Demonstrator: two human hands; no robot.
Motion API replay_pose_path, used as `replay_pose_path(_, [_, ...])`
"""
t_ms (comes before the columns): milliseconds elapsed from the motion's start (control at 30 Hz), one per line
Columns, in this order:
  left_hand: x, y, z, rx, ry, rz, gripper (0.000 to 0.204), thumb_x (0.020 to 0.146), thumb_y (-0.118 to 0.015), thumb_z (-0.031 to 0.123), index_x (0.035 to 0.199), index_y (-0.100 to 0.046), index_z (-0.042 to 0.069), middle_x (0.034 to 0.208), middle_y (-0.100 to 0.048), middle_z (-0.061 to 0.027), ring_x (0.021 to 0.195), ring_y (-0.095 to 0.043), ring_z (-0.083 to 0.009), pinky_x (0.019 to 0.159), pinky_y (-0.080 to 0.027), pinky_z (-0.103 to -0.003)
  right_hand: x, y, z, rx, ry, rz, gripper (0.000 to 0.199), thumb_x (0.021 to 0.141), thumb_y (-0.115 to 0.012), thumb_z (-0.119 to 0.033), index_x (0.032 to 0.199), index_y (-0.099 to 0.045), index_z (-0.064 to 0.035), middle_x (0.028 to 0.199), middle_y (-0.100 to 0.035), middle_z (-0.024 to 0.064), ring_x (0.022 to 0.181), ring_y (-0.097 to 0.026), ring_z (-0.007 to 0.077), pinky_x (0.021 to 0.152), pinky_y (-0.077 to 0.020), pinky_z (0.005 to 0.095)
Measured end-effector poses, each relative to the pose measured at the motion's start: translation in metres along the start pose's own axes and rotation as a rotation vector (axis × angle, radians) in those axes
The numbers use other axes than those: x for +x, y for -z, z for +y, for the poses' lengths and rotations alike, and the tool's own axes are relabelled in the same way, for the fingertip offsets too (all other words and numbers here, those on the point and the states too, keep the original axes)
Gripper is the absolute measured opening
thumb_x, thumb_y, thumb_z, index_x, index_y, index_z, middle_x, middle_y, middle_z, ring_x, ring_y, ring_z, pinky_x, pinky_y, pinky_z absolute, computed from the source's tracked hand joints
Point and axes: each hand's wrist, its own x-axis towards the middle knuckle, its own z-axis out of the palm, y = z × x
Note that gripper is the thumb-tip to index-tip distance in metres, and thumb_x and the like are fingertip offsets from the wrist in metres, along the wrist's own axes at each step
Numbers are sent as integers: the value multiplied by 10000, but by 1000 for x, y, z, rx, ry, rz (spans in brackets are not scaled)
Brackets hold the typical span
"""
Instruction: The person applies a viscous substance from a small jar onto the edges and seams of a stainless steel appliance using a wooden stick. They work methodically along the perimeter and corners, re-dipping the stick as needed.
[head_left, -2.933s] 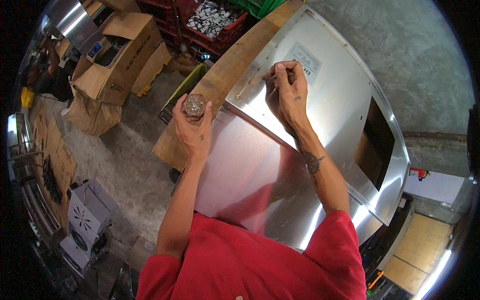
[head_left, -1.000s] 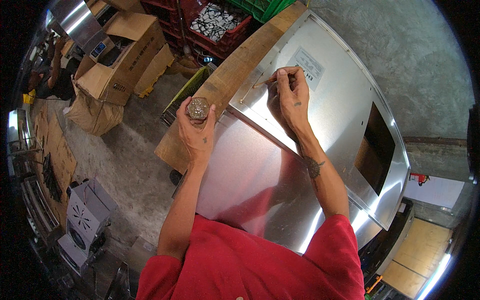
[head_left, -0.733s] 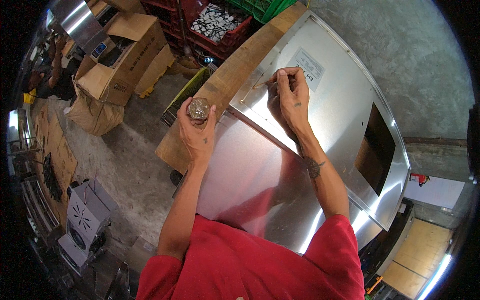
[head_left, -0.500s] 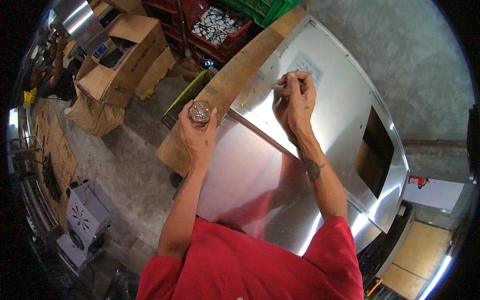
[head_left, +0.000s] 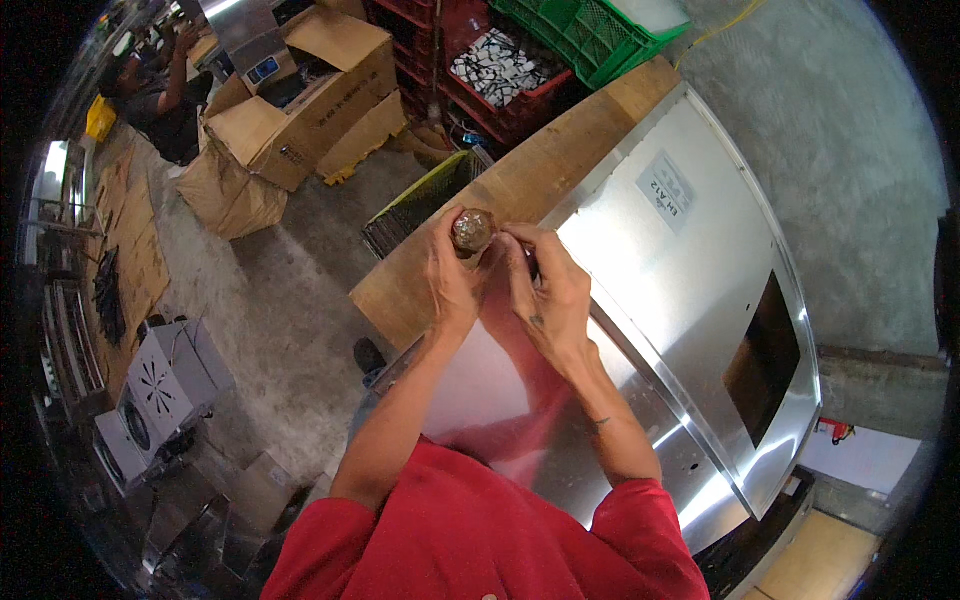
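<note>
Both hands, left hand point(head_left: 455, 280) and right hand point(head_left: 548, 295), pinching perhaps a small jar point(head_left: 472, 230) over steel sheet point(head_left: 690, 290), concrete floor point(head_left: 270, 300).

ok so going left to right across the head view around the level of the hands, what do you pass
grey fan housings → bare concrete floor → wooden board → left hand holding a small round container → right hand → steel panel → dark rectangular cut-out

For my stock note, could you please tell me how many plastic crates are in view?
2: a green crate at the top edge and a red crate just left of and below it, both beyond the wooden board. Others may be hidden.
</note>
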Motion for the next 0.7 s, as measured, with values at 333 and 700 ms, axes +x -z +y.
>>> replay_pose_path(333, [-1, -5, -2, -109, 89, -13, 693, 861, -831, -32, 1472, -517, 59, 1320, -673, -180, 1180, -680, -314, 981, -575, -419, -1, -13, 9, -80, 82, -61, 174, 990, -739, -6, 1162, -714, -10, 1054, -768, 187, 829, -770, 272, 709, -593, 345])
replay_pose_path(700, [4, -3, 8, 35, 145, -1, 640, 936, -864, 228, 1451, -547, 19, 1355, -643, -193, 1226, -652, -328, 1059, -523, -418, 57, 74, 54, 193, -163, 358, 209, 1137, -574, -218, 1126, -582, -9, 970, -670, 72, 838, -589, 123, 773, -508, 292])
